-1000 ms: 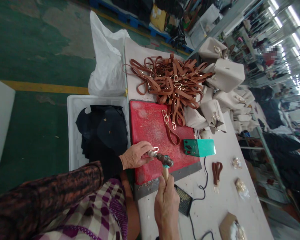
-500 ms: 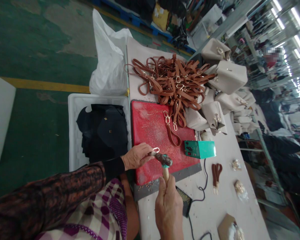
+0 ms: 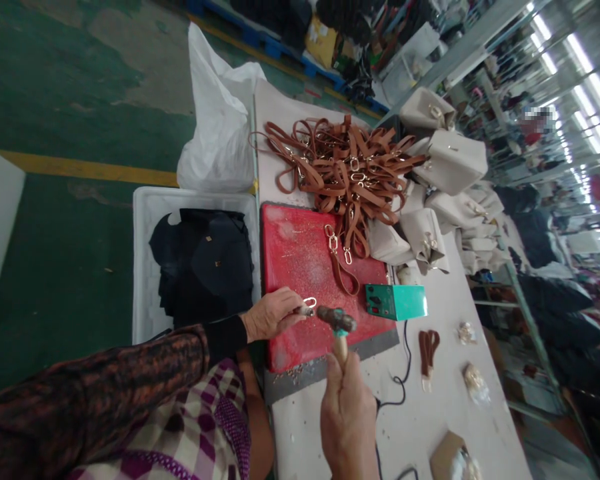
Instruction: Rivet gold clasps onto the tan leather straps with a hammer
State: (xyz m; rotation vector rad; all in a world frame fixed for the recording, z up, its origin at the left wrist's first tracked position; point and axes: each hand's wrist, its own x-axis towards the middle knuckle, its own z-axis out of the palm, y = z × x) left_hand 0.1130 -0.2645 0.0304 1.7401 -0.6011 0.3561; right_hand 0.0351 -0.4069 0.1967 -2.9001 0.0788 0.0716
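Observation:
My left hand (image 3: pixel 275 315) is over the lower left part of the red pad (image 3: pixel 300 260), its fingers pinched on a short metal punch (image 3: pixel 306 311). Touching or close beside the punch is a gold ring (image 3: pixel 310 302). In my right hand (image 3: pixel 347 407) is the wooden handle of a hammer (image 3: pixel 336 320), whose head is a little right of the punch, with a gap between them. A brown strap (image 3: pixel 344 275) with gold links lies on the pad's right part. What is under my left fingers is hidden.
Brown straps (image 3: pixel 350 170) are heaped at the table's far side, beside beige bags (image 3: pixel 457 160). A green box (image 3: pixel 397 301) with a cable sits right of the pad. A white crate (image 3: pixel 140 267) holding dark pieces stands at the left.
The hammer has moved right, away from the punch, with my right hand. My left hand stays nearly where it was. The camera view has shifted slightly.

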